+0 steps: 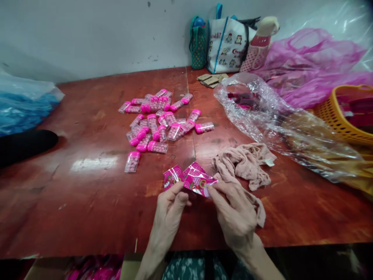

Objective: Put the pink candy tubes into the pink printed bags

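Observation:
Near the table's front edge, my left hand (170,208) and my right hand (236,212) hold a shiny pink printed wrapper (196,179) between them. The left thumb and forefinger are closed at its lower left corner, while the right fingers pinch its right side. A second pink printed wrapper (173,175) shows just beyond the left fingertips; whether it is gripped or lies on the table I cannot tell. Farther off lies a loose pile of small clear candy boxes (157,103) with pink caps and pink balls inside. One candy box (132,162) lies apart, nearer me.
A crumpled beige cloth (243,163) lies by my right hand. Clear plastic (250,112), a pink bag (309,62) and a yellow basket (329,116) crowd the right. At the left is a bag with blue contents (26,105). A white tote (225,46) stands against the wall.

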`<control>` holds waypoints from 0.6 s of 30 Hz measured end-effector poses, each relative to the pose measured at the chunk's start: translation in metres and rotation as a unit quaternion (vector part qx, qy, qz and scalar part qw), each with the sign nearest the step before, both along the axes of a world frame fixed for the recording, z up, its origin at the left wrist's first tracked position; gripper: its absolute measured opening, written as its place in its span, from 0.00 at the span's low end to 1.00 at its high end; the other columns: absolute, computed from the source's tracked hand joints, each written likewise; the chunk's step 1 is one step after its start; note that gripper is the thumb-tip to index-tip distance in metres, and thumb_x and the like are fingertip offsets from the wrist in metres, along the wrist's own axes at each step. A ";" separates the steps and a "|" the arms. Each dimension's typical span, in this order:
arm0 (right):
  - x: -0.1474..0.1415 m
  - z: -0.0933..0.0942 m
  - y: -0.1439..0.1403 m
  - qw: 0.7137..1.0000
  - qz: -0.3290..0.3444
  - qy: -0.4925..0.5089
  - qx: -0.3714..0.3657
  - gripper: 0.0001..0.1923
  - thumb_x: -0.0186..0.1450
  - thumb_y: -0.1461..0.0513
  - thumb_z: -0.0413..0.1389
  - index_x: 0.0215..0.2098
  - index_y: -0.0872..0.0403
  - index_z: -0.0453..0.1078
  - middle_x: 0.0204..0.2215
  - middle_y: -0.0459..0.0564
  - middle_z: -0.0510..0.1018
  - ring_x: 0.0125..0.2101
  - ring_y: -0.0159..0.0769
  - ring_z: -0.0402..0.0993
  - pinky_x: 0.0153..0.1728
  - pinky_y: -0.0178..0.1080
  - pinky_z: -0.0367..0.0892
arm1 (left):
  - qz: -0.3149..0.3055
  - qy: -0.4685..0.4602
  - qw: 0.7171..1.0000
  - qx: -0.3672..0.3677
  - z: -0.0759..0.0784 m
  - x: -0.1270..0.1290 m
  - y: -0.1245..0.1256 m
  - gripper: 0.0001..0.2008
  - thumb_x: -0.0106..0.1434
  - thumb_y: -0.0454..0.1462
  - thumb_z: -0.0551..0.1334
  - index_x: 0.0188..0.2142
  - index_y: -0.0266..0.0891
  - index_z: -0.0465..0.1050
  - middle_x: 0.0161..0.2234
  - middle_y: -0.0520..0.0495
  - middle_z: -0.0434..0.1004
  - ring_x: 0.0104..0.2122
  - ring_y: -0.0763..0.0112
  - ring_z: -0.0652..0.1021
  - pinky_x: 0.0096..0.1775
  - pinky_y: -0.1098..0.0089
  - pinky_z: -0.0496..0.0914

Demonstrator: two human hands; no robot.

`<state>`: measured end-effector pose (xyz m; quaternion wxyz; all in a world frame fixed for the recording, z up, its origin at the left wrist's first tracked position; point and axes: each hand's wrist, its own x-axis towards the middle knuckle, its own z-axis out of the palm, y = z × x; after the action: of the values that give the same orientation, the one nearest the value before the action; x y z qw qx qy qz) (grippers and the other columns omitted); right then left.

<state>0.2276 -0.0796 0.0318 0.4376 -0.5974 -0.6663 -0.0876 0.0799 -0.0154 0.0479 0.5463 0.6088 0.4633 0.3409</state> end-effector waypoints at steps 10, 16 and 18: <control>-0.013 0.017 0.004 0.939 -0.001 0.307 -0.154 0.21 0.61 0.63 0.57 0.53 0.51 0.64 0.45 0.53 0.72 0.42 0.40 0.71 0.40 0.41 0.70 | 0.146 -0.173 0.955 -0.193 0.003 0.008 -0.005 0.04 0.49 0.35 0.68 0.26 0.35 0.79 0.21 0.51 0.77 0.21 0.77 0.71 0.26 0.77 0.66; -0.038 0.010 0.014 0.915 0.036 0.371 -0.155 0.10 0.64 0.66 0.52 0.25 0.55 0.68 0.19 0.43 0.69 0.21 0.30 0.67 0.23 0.32 0.64 | 0.117 -0.193 0.957 -0.185 -0.002 -0.001 -0.014 0.05 0.49 0.31 0.68 0.29 0.36 0.80 0.26 0.49 0.80 0.27 0.73 0.75 0.34 0.74 0.69; -0.043 0.007 0.013 0.923 0.040 0.353 -0.145 0.10 0.64 0.66 0.51 0.25 0.55 0.67 0.20 0.44 0.68 0.22 0.31 0.66 0.23 0.33 0.62 | 0.123 -0.200 0.953 -0.194 -0.004 -0.002 -0.014 0.05 0.48 0.31 0.68 0.28 0.36 0.80 0.25 0.50 0.80 0.25 0.74 0.74 0.33 0.74 0.68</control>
<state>0.1851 -0.0666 0.0391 0.5562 -0.6191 -0.4977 0.2442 0.0775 -0.0293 0.0439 0.6894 0.3489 0.4727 0.4237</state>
